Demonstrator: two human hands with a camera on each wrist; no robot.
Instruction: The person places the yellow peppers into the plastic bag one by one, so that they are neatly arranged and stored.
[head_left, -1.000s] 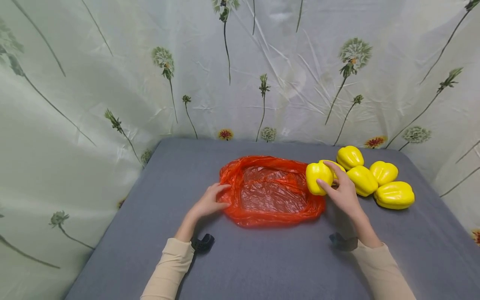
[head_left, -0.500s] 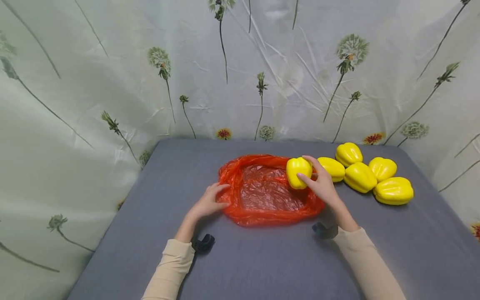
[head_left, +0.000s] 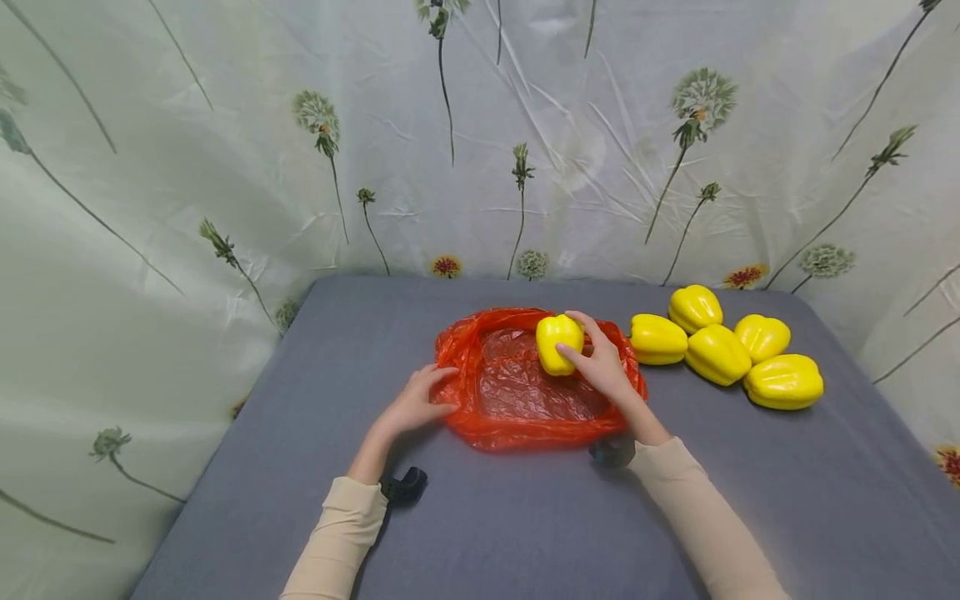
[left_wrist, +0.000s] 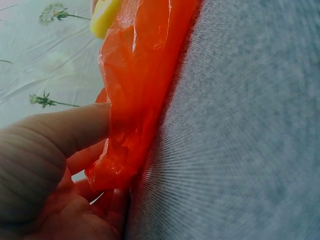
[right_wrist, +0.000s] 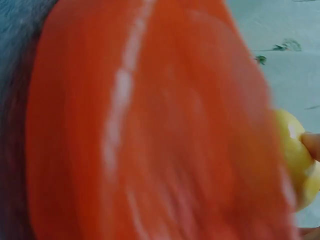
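A red, see-through plastic bag (head_left: 517, 435) lies on the table with its mouth spread wide. My left hand (head_left: 414, 403) holds the bag's left end, thumb and fingers around the gathered plastic; in the left wrist view the thumb (left_wrist: 80, 127) lies against the film and some fingers are partly hidden by it. Over the bag's opening, my right hand (head_left: 606, 367) grips a yellow bell pepper (head_left: 557, 346), thumb in front and fingers at the far side. In the right wrist view the bag (right_wrist: 150, 125) covers much of the picture, with the pepper (right_wrist: 292, 150) at the right edge.
Several yellow bell peppers (head_left: 718, 354) lie in a group right of the bag; the nearest one (head_left: 657, 340) sits close to the bag's right end. The table (head_left: 480, 525) has a grey cloth. A curtain with dandelion prints (head_left: 480, 150) hangs behind it.
My right hand has carried the bell pepper leftward, from beside the bag's right rim to above its opening. The left hand stays at the bag's left end.
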